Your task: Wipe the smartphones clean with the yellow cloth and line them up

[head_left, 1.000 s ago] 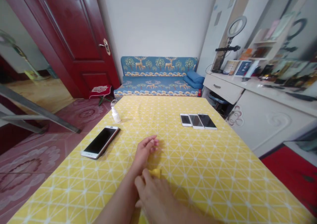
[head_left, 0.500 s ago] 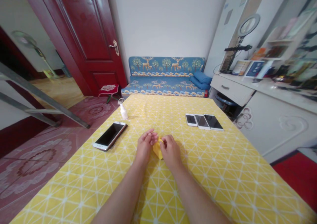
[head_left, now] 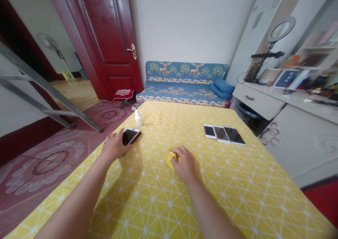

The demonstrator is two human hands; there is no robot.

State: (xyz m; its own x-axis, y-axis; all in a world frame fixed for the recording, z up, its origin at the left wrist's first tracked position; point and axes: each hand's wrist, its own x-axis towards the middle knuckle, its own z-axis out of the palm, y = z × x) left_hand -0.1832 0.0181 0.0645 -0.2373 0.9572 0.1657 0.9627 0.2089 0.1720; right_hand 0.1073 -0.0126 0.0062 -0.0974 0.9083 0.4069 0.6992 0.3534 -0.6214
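My left hand (head_left: pixel 114 146) is at the white-framed smartphone (head_left: pixel 130 136) on the table's left side. Its thumb and fingers are spread across the near part of the phone, which still lies flat; whether they touch it I cannot tell. A yellow cloth (head_left: pixel 170 160) is bunched in my right hand (head_left: pixel 185 163), whose fingers are closed on it just above the middle of the table. Beyond the phone stands a small white bottle (head_left: pixel 138 119).
Three phones (head_left: pixel 222 134) lie side by side at the right of the table (head_left: pixel 169 203), which has a yellow patterned cover. Past its far edge is a blue sofa (head_left: pixel 182 87). A metal ladder (head_left: pixel 60 94) stands left, a white dresser (head_left: pixel 264 101) right.
My left hand has left the yellow cloth and moved left to the phone. My right hand keeps the cloth, now more crumpled. The view has swung slightly left.
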